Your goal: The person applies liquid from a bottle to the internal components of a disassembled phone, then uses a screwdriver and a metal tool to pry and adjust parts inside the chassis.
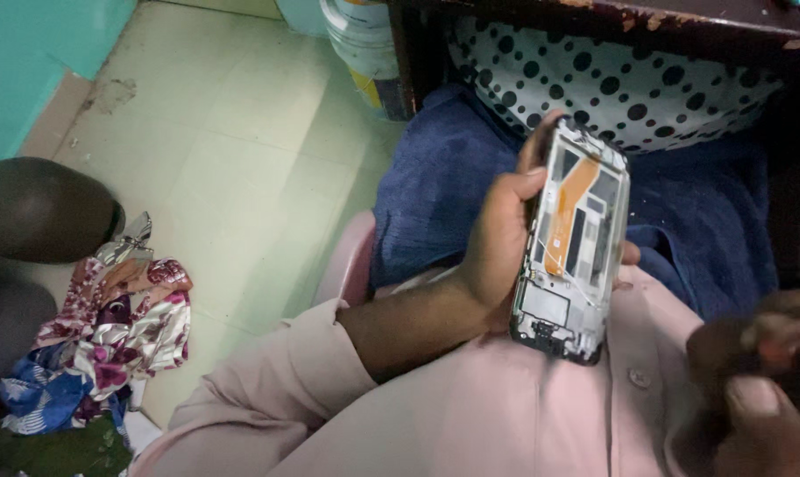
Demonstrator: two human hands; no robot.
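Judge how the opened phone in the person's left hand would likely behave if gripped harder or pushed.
The phone is probably fragile: its back is off and an orange ribbon cable lies exposed. It looks thin and stiff, likely light. The left hand holds it by the edges, so it might slip.

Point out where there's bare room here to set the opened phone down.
The widest bare patch is the pale tiled floor, bordered by the teal wall, the bucket and the cloth pile. The blue towel left of the left hand is also bare. The lap is crowded: phone, left hand, blurred right hand.
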